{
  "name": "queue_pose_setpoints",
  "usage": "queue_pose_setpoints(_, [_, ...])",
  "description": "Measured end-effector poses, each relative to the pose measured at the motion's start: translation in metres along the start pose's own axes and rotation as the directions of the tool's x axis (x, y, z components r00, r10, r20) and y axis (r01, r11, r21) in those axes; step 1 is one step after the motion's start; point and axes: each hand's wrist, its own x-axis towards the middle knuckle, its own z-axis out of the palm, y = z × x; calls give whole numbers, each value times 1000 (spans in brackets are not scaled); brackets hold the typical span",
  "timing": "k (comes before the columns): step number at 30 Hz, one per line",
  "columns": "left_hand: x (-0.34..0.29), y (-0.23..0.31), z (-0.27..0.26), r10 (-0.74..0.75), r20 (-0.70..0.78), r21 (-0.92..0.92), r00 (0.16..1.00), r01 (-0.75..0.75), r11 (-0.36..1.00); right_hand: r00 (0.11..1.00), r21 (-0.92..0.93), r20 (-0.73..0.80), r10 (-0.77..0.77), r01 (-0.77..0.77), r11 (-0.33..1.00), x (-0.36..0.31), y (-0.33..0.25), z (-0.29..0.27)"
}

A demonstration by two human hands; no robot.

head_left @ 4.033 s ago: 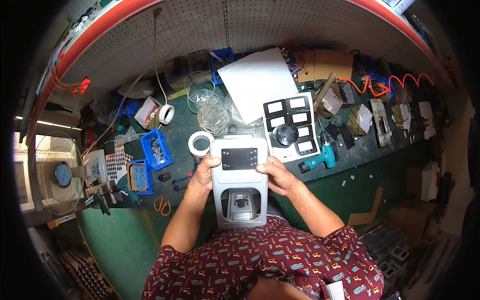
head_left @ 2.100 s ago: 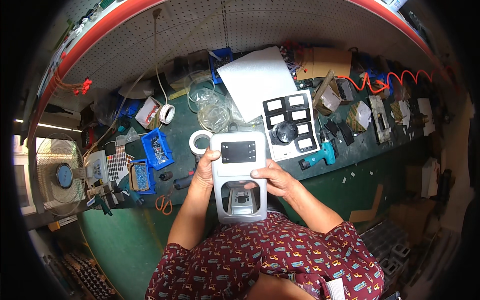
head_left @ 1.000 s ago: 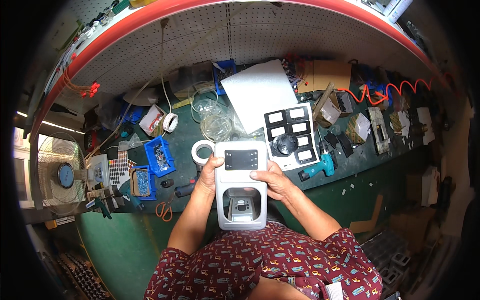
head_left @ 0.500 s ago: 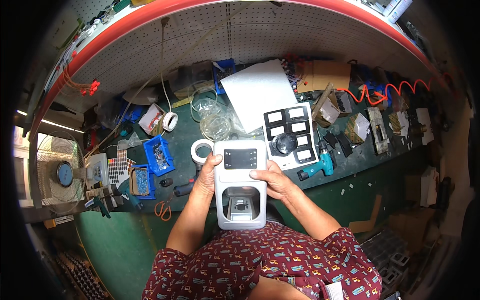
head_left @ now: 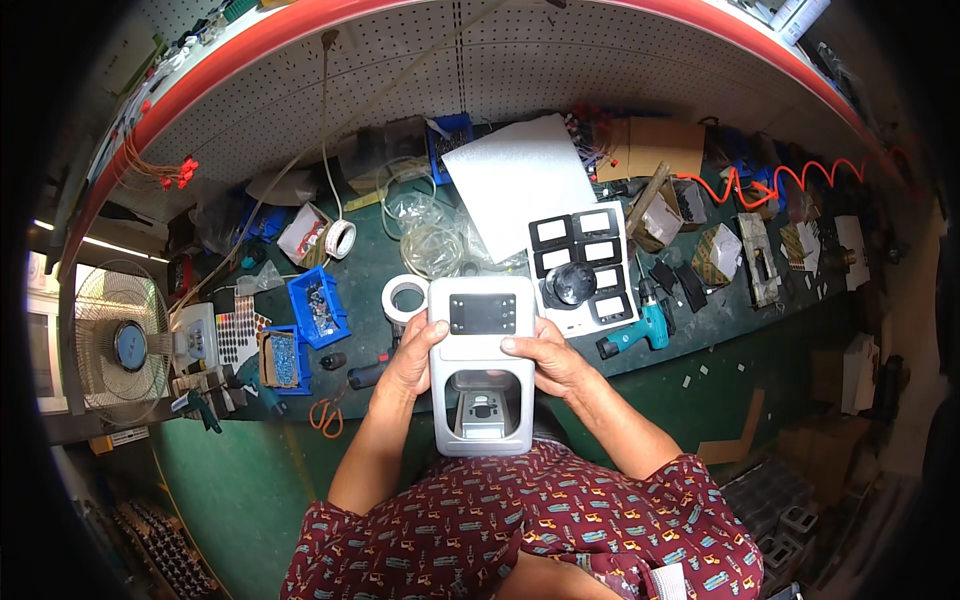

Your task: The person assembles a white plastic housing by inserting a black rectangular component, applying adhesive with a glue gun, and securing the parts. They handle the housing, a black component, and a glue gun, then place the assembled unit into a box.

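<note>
A light grey plastic housing [head_left: 484, 348] is held in front of my body, over the near edge of the bench. It has a dark rectangular panel [head_left: 483, 314] near its top and a large rounded opening below, with a metal part [head_left: 482, 411] inside. My left hand [head_left: 410, 358] grips its left side, thumb on the front edge. On the other side, my right hand [head_left: 548, 358] clasps it, with the thumb lying across the front face. The fingers behind the housing are hidden. Just beyond it lies a roll of white tape [head_left: 405, 298].
Right of the housing, a white sheet of black frames [head_left: 583, 240] carries a round black object [head_left: 571, 286]. A teal power drill [head_left: 640, 328] lies beside it. Blue parts bins [head_left: 318, 308], orange-handled scissors [head_left: 326, 418] and a fan [head_left: 124, 345] are leftward. Clear tubing [head_left: 430, 250] lies farther back.
My left thumb has slid slightly down the housing's edge. Both hands keep their hold, and the housing stays almost in place.
</note>
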Motion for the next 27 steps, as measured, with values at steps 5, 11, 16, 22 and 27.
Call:
queue_pose_setpoints(5, [-5, 1, -2, -29, 10, 81, 1000, 28, 996, 1000, -4, 2, -2, 2, 1000, -1, -1, 1])
queue_pose_setpoints(11, [-17, 5, 19, 71, -106, 154, 992, -54, 987, 1000, 28, -14, 18, -17, 999, -4, -7, 10])
queue_pose_setpoints(16, [-54, 14, 29, 80, -217, 345, 973, 0, 938, 1000, 5, 10, 24, -24, 1000, -4, -9, 33])
queue_pose_setpoints(22, [-73, 29, 38, 114, -231, 328, 966, -33, 944, 999, -63, 52, -14, 17, 998, -3, -23, 55])
queue_pose_setpoints(27, [-69, 47, 55, 255, -200, 402, 946, -158, 902, 995, -89, 99, -30, 39, 995, -5, -32, 67])
